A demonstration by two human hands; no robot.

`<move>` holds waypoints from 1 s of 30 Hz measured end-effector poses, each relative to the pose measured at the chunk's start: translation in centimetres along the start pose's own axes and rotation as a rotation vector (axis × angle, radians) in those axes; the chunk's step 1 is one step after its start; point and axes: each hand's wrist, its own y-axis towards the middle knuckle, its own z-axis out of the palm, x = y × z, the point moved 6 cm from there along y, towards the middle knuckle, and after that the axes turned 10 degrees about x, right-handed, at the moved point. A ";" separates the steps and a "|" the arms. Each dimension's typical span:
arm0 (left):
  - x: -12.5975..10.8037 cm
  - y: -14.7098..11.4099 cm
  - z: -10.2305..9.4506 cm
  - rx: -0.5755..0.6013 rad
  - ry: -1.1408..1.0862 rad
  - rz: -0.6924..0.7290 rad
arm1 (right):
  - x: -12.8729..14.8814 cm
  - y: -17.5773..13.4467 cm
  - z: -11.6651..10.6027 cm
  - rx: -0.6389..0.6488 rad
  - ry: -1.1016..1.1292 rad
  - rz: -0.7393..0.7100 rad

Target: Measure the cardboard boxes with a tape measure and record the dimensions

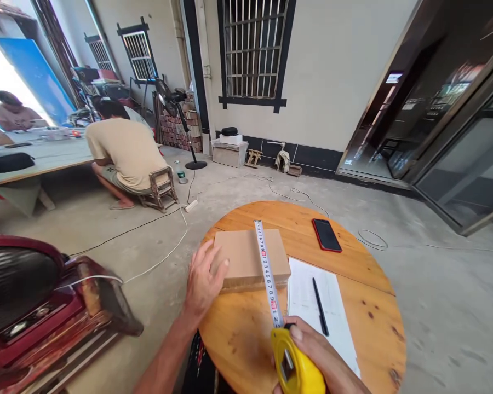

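A closed brown cardboard box (240,254) lies flat on a round wooden table (246,328). My left hand (205,276) is at the box's left end, fingers and thumb spread and touching its edge. In my right hand (308,339) is a yellow tape measure (298,366), held in front of the box with the thumb on its top. Its white blade (267,271) is pulled out across the box top, and the tip reaches a little past the far edge. The fingers under the tape case are mostly hidden.
Right of the box are printed paper (304,290), a black pen (320,306) and a phone (327,235). A red fan (24,306) stands at left. Cables (164,257) cross the floor. One person (125,148) sits on a low chair; another (14,112) is farther back.
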 end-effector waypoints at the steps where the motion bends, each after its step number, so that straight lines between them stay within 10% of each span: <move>1: 0.5 -1.2 0.2 -0.013 -0.053 -0.041 | 0.1 0.4 0.2 -0.009 -0.024 0.014; 30: 1.3 -4.2 2.4 0.003 -0.266 -0.155 | 0.1 2.8 2.9 0.024 -0.149 0.024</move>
